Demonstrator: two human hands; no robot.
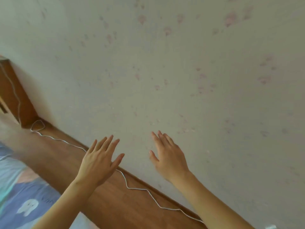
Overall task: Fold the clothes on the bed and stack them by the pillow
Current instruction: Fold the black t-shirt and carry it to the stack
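Both hands are hanging open and empty in the lower middle of the frame, fingers spread: the left hand (99, 160) is showing against the long brown wooden board (102, 200) running diagonally from upper left to lower right, the right hand (168, 156) against the pale wall with faded pink flower print (181, 63). A thin white cord (137, 189) is trailing along the board. Blue printed fabric with a white ghost figure (28, 207) is lying at lower left; folded clothes and pillow are not showing
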